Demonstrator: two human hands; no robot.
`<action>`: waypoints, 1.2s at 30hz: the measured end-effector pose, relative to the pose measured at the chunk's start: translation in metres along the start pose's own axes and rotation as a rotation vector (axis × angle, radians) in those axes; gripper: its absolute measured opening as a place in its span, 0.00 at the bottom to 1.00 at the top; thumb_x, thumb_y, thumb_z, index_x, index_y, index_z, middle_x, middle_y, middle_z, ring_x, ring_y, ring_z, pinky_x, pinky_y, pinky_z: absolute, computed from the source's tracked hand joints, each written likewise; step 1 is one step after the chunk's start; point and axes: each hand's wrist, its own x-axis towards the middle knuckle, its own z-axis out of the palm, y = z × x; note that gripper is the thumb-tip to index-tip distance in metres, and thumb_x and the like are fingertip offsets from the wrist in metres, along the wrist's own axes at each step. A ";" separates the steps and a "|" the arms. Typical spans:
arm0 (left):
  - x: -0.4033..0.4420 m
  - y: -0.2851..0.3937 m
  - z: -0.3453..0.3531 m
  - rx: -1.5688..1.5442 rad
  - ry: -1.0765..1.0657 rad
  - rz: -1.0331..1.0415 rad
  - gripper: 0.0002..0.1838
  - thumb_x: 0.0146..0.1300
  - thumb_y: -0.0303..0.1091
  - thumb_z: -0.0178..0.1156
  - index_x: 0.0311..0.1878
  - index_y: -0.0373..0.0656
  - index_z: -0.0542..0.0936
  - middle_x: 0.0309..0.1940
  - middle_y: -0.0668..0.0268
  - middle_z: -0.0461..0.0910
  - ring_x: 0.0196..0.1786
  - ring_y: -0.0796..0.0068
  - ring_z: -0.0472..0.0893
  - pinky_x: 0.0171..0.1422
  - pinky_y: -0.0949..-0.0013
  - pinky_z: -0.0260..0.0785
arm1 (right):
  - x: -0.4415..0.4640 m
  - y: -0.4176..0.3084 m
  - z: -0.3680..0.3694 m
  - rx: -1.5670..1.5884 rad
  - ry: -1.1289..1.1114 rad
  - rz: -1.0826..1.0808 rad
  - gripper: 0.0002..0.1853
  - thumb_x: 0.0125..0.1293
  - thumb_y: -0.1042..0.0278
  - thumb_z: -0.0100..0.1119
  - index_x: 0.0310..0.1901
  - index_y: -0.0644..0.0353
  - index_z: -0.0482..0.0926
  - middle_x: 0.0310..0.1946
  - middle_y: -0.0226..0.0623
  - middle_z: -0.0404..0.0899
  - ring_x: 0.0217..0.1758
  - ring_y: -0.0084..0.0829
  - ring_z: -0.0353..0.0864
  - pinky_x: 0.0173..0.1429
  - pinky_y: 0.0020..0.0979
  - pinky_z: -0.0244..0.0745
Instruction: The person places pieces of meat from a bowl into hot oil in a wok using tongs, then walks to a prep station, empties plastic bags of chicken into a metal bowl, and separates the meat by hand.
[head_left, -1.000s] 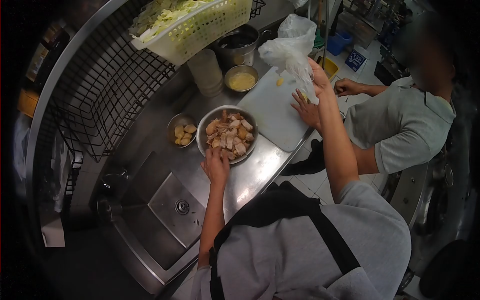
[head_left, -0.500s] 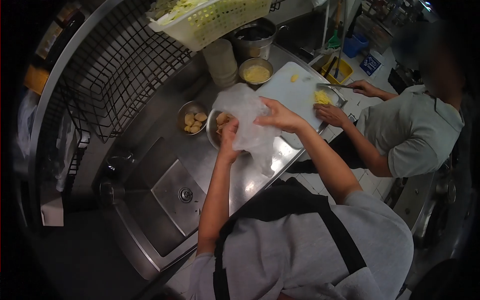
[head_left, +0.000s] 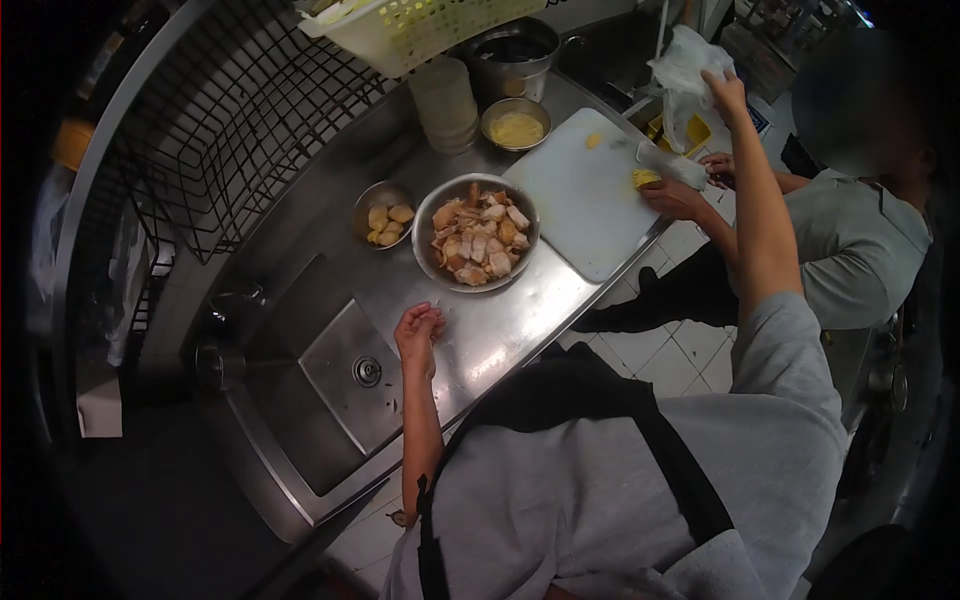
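My right hand (head_left: pixel 726 92) is closed on a thin, whitish plastic bag (head_left: pixel 690 72), held out at the upper right beyond the chopping board. Over the steel counter near the sink hangs my left hand (head_left: pixel 418 332), its fingers curled in and nothing visible in them. Just past it stands a large metal bowl (head_left: pixel 422 246) full of chopped meat pieces (head_left: pixel 478 242). A smaller metal bowl (head_left: pixel 362 226) beside that one holds several peeled, yellowish-brown pieces (head_left: pixel 388 222).
A co-worker's hand (head_left: pixel 674 198) rests by yellow shreds (head_left: pixel 645 178) on the white chopping board (head_left: pixel 575 200); their other hand holds a knife. Behind are a bowl of yellow shreds (head_left: pixel 517 130), a container (head_left: pixel 443 105) and a pot (head_left: pixel 513 55). A sink (head_left: pixel 335 400) lies left, a wire rack (head_left: pixel 250 110) above.
My right hand has carried the plastic bag from over the large bowl to the upper right, uncovering the meat. My left hand has let go of the bag and drawn back towards the sink.
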 end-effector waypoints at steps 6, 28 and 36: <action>-0.015 -0.015 0.033 -0.111 -0.127 -0.242 0.20 0.67 0.26 0.58 0.61 0.42 0.69 0.45 0.56 0.81 0.41 0.64 0.84 0.44 0.64 0.79 | -0.048 0.044 0.019 -0.024 -0.041 0.003 0.39 0.59 0.56 0.68 0.67 0.70 0.66 0.45 0.49 0.83 0.36 0.35 0.85 0.39 0.32 0.79; 0.050 -0.019 0.073 -0.320 -0.141 -0.456 0.21 0.65 0.27 0.48 0.59 0.28 0.64 0.45 0.41 0.79 0.36 0.46 0.85 0.31 0.63 0.81 | -0.446 0.035 0.048 0.113 -0.993 0.097 0.20 0.66 0.71 0.57 0.56 0.72 0.75 0.31 0.38 0.82 0.28 0.24 0.80 0.34 0.27 0.77; 0.002 0.046 0.079 -0.152 -0.092 0.007 0.23 0.58 0.20 0.49 0.59 0.28 0.66 0.45 0.46 0.79 0.35 0.51 0.85 0.25 0.60 0.83 | -0.471 0.061 0.059 0.036 -1.052 0.045 0.19 0.65 0.71 0.59 0.56 0.70 0.77 0.28 0.38 0.83 0.29 0.24 0.82 0.36 0.29 0.77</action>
